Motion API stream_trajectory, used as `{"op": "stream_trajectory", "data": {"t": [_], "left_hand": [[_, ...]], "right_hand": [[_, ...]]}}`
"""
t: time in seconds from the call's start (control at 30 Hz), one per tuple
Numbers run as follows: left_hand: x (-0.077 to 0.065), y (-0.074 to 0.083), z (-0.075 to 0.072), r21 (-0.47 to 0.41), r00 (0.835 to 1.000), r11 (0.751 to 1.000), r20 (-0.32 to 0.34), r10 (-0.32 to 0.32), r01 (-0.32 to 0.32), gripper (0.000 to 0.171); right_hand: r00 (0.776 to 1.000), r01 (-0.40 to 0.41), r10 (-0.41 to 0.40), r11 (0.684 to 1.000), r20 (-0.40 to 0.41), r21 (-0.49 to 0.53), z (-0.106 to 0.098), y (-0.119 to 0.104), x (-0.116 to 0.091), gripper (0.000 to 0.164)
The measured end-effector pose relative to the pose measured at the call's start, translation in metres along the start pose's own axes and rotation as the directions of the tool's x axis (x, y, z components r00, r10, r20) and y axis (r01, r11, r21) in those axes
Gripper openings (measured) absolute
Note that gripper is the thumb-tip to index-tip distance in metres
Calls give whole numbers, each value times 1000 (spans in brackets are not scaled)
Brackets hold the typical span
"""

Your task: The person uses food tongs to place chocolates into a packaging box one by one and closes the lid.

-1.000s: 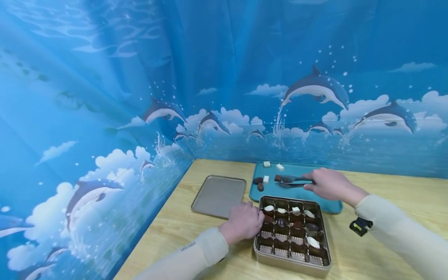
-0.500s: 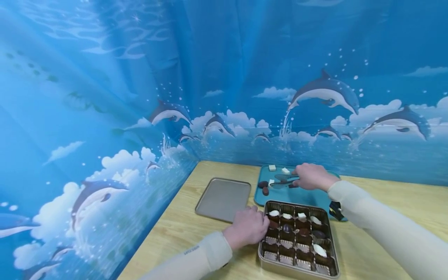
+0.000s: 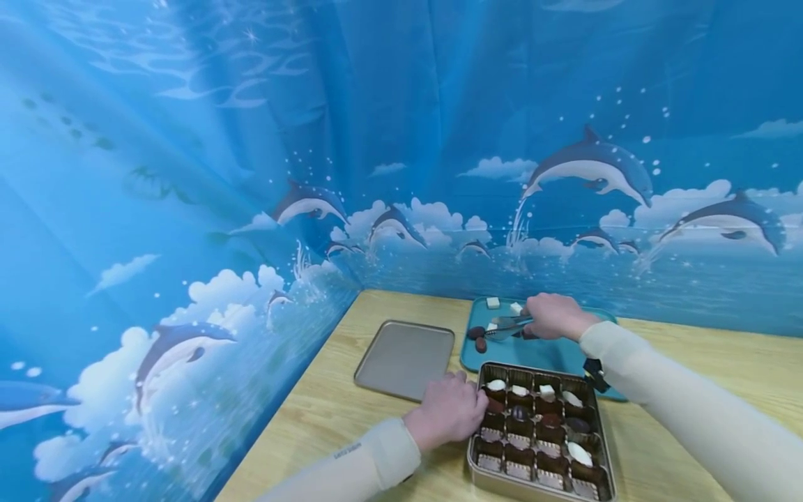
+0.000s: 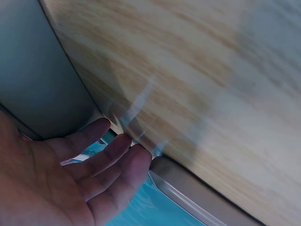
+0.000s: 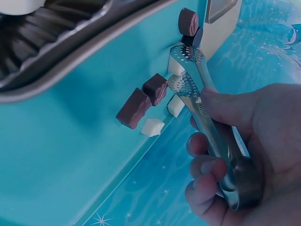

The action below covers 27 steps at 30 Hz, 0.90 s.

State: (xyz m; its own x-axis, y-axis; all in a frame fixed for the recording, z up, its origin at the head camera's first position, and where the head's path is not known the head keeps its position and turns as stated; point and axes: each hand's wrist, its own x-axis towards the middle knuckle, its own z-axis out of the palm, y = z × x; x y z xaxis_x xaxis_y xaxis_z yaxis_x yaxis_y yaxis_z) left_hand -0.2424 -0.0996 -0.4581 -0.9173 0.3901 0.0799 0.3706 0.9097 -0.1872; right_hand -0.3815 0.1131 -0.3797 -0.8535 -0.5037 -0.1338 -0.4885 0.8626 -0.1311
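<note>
My right hand (image 3: 555,316) grips metal tongs (image 5: 202,103) over the teal tray (image 3: 552,355). In the right wrist view the tongs' perforated tips stand apart, close over a white chocolate piece (image 5: 176,67); whether they touch it cannot be told. Dark brown chocolates (image 5: 134,108) and other white pieces (image 5: 153,127) lie nearby. My left hand (image 3: 450,411) rests against the left side of the chocolate tin (image 3: 521,486), its fingers extended and slightly bent in the left wrist view. The tin's divided insert holds white and dark chocolates in some compartments.
A flat metal lid (image 3: 408,359) lies on the wooden table (image 3: 326,369), left of the tray. Two brown chocolates (image 3: 480,344) sit at the tray's left end. Behind the table hangs a blue dolphin-printed curtain (image 3: 401,139).
My right hand has moved left over the tray, bringing the tongs from a dark square chocolate to a white piece. The left hand stays at the tin. The head view has shifted slightly.
</note>
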Motion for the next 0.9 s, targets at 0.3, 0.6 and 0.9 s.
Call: {"op": "stream_trajectory", "data": {"t": [0.3, 0.6, 0.9], "left_hand": [[-2, 1, -3, -36, 1000, 999, 5, 0, 0, 43], [1, -2, -3, -34, 1000, 999, 14, 23, -22, 41], [0, -3, -4, 14, 997, 997, 34, 72, -73, 36]], "right_hand": [[999, -12, 12, 1000, -41, 3, -9, -2, -25, 40], [996, 45, -42, 998, -84, 33, -35, -8, -74, 41], [995, 98, -97, 995, -33, 35, -49, -16, -131, 43]]}}
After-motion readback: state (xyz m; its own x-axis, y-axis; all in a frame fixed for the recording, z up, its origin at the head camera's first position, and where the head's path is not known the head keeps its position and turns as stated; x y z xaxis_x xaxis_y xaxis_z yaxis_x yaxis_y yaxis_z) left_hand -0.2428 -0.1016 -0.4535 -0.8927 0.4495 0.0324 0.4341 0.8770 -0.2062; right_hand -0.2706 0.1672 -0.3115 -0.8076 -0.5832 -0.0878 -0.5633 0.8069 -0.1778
